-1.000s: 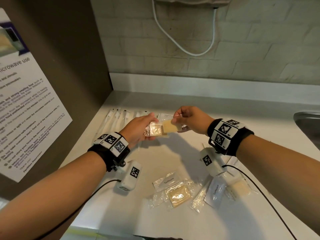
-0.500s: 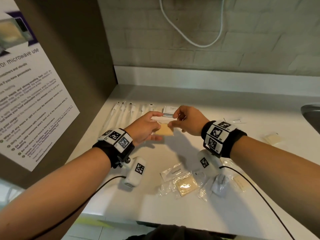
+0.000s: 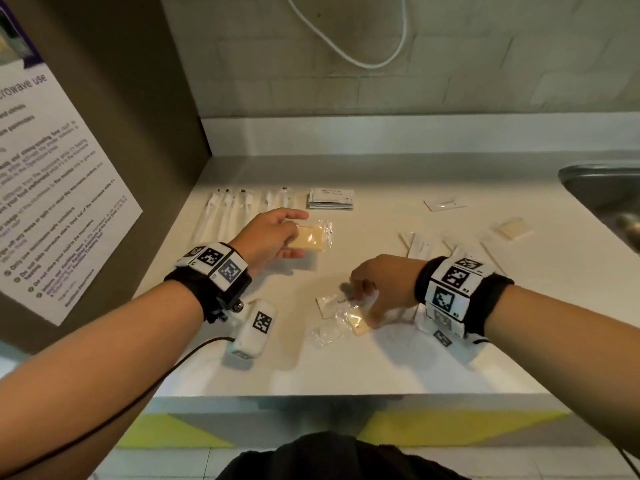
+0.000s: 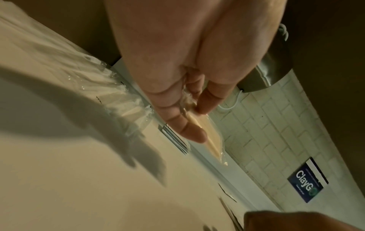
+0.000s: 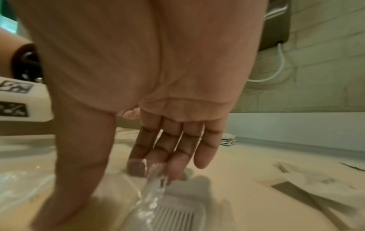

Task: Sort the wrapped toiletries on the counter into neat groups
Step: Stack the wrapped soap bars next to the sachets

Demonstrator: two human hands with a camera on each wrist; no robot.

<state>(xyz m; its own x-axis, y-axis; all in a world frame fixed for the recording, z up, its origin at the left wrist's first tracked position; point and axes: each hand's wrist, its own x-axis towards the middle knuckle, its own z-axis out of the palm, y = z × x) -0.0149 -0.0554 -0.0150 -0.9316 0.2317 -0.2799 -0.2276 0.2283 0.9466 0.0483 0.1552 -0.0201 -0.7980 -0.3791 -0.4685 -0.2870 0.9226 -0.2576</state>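
A yellowish wrapped soap (image 3: 309,238) lies low over the counter (image 3: 398,358), and my left hand (image 3: 277,233) holds it by its left end. In the left wrist view the thumb and fingers (image 4: 194,132) pinch the soap's (image 4: 214,140) clear wrap. My right hand (image 3: 367,299) reaches down into the near pile. Its straight fingers (image 5: 177,164) touch the clear wrap of a wrapped comb (image 5: 173,217), with the thumb set apart. A toothpaste sachet (image 3: 329,303) and another wrapped soap (image 3: 358,325) lie under that hand.
Wrapped toothbrushes (image 3: 242,209) lie in a row at the back left, beside a stack of white sachets (image 3: 330,199). More wrapped items (image 3: 422,244), a soap (image 3: 512,230) and a sachet (image 3: 445,204) lie to the right. A steel sink (image 3: 602,195) bounds the right, a brown wall (image 3: 138,133) the left.
My right hand has let go of the soap and dropped to the near pile. My left hand has kept the soap and lowered it toward the counter.
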